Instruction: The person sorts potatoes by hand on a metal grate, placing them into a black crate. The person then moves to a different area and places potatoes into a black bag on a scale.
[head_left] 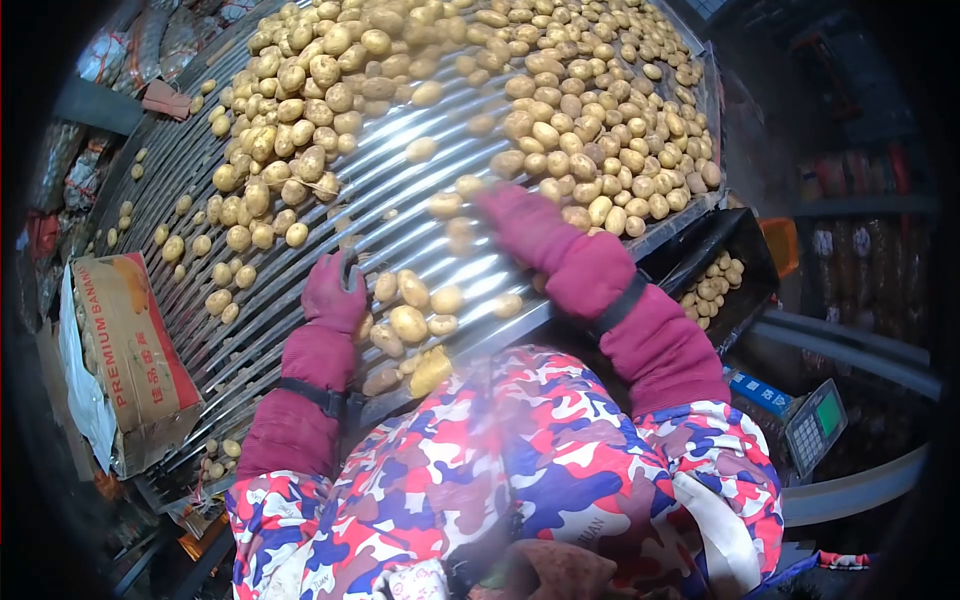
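My left hand [335,290], in a maroon glove, hovers low over the slatted metal table [290,285] with thumb and fingers apart and nothing between them. Just right of it lies a small group of potatoes [408,323], one of them yellow and broken-looking [431,372], close to the front of my jacket. My right hand [515,215], gloved the same way, reaches forward to the near edge of the right-hand potato heap [600,140]. Motion smears its fingers, and a few blurred potatoes show at its left side.
A large potato pile [300,100] covers the back left of the slats. At the left stands a cardboard box [133,360] with potatoes in it. A dark bin [745,262] holding potatoes is at the right, above a scale display [815,428]. Strewn potatoes [172,248] dot the left slats.
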